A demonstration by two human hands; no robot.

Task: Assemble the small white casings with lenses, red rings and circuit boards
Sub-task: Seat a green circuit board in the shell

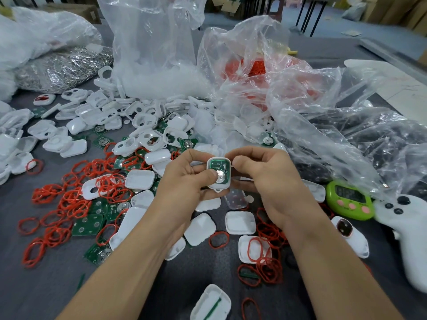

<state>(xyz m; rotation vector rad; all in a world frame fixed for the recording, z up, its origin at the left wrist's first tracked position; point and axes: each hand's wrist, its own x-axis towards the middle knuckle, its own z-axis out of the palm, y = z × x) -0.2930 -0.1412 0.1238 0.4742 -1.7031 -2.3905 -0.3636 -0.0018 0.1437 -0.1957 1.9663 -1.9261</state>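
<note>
Grey desk (34, 285) strewn with loose white casings (139, 179), red rings (76, 199) and green boards (89, 224); clear plastic bags (157, 54) heaped along far edge, green timer (350, 202) and white controller (406, 227) near right edge. Above desk centre, held casing (219, 186) with circuit board (218, 165) seated inside: gripped by curled fingers of left hand (182, 181), thumb (210, 174) pressed to the board's silver disc (221, 176), and pinched at right rim by right hand (265, 179).

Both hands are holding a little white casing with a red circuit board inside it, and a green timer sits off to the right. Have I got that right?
Not quite: the head view shows the circuit board inside the white casing is green, not red. The left hand and right hand do both hold it, and the green timer does sit to the right.
</note>
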